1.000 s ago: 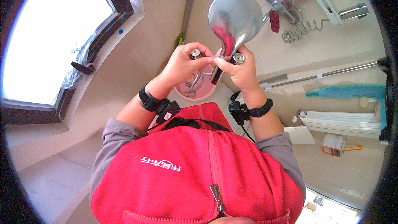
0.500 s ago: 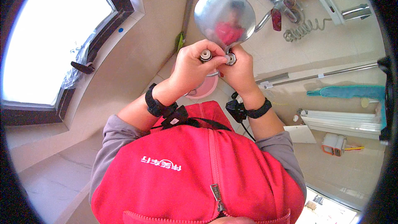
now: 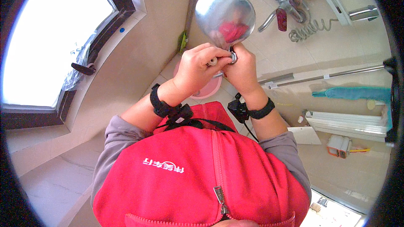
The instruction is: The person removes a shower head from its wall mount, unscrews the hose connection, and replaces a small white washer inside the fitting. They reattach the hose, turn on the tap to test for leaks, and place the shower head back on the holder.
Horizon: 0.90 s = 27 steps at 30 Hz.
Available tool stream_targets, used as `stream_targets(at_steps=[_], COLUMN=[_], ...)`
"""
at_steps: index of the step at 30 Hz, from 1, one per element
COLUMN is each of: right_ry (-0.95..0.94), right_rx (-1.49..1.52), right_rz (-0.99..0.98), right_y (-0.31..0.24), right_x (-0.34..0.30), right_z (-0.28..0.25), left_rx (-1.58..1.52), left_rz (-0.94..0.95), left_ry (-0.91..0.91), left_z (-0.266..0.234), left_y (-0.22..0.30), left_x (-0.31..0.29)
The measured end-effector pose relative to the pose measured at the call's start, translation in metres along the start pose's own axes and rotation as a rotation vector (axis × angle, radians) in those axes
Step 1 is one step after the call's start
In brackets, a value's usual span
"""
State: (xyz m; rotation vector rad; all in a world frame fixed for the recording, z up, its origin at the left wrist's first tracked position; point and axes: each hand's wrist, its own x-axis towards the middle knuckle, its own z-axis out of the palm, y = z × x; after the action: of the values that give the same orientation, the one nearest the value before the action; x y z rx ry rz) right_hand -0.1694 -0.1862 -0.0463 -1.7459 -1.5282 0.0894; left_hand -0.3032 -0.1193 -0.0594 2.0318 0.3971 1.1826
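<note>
A round, mirror-bright shower head (image 3: 225, 14) stands out beyond my hands, a red garment reflected in its chrome. My right hand (image 3: 244, 69) is wrapped round its neck, whose round metal end (image 3: 234, 57) faces up beside the thumb. With finger and thumb together, my left hand (image 3: 195, 65) pinches at that end; whether a small part sits between the fingertips is hidden. Also in the left hand's curled fingers is a hose end (image 3: 212, 62) with a pale ring-shaped opening. Below the hands a metal hose shows in part (image 3: 218, 75).
A wall mixer tap (image 3: 286, 10) with a coiled hose (image 3: 311, 30) is at the upper right. A pink basin (image 3: 210, 88) sits on the floor beneath my hands. To the left is a dark-framed window (image 3: 101, 38); along the right wall hang a rail (image 3: 336, 75) and a teal cloth (image 3: 353, 93).
The shower head has shifted slightly left and tilted, uncovering more of the tap spout. In my left hand the hose end has turned, and its opening shows less.
</note>
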Motion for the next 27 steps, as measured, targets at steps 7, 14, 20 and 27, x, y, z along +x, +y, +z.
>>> stream_targets(at_steps=[7,14,20,27], right_ry=[-0.007,-0.083,-0.095,-0.102], right_rx=[-0.061,-0.008,-0.022,-0.039], right_rz=[0.020,0.055,0.047,0.071], right_y=[0.001,0.002,0.000,-0.009], right_x=[0.004,0.003,0.001,0.001], right_z=[0.001,0.003,0.003,0.003], left_rx=[-0.181,-0.228,-0.328,-0.286], left_rz=[-0.102,-0.247,-0.381,-0.360], left_ry=[-0.043,-0.097,-0.143,-0.105], left_z=[-0.005,-0.010,-0.012,-0.010], left_y=[-0.001,0.003,0.000,-0.001], left_x=[0.005,0.005,0.002,0.001])
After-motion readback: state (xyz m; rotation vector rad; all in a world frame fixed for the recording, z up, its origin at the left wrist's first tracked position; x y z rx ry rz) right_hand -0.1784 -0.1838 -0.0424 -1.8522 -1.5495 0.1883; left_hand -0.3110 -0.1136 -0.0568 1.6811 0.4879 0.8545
